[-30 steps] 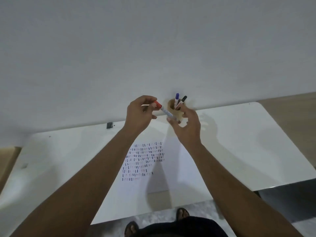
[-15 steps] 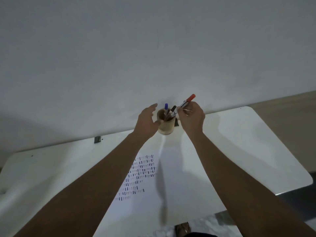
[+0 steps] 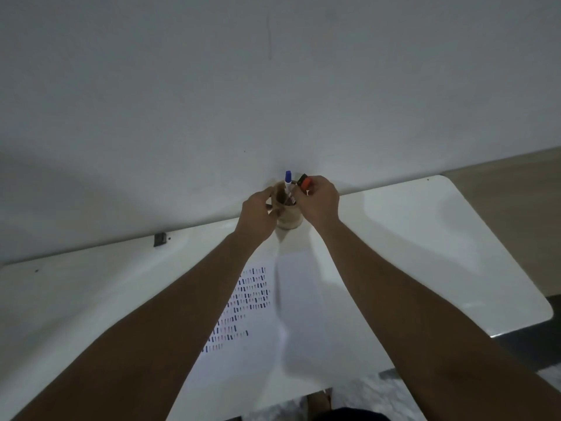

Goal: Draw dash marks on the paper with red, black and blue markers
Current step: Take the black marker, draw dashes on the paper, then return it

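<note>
Two hands meet at a pen cup standing at the far edge of the white worktop, against the wall.

Far left: a small dark object lies on the worktop at the wall line, well apart from everything else. What it is cannot be told.

Left of centre: the left hand is curled around the left side of the cup, fingers touching its wall and rim. It grips the cup and nothing else.

Centre: the cup is tan, round and upright. A blue marker stands in it, cap up, its cap clear above the rim. A dark cap beside the red one may be the black marker; it is too small and too hidden to confirm.

Right of centre: the right hand is closed around the red marker. Only the orange-red cap shows, projecting from the fingers on the far side, just above the right part of the cup rim. The barrel is hidden by the hand; whether it has entered the cup cannot be told.

Near centre: the paper lies flat on the worktop between the forearms. Rows of short dashes in red, black and blue fill its left part; its right part is unmarked. The left forearm covers the left margin of the paper.
</note>
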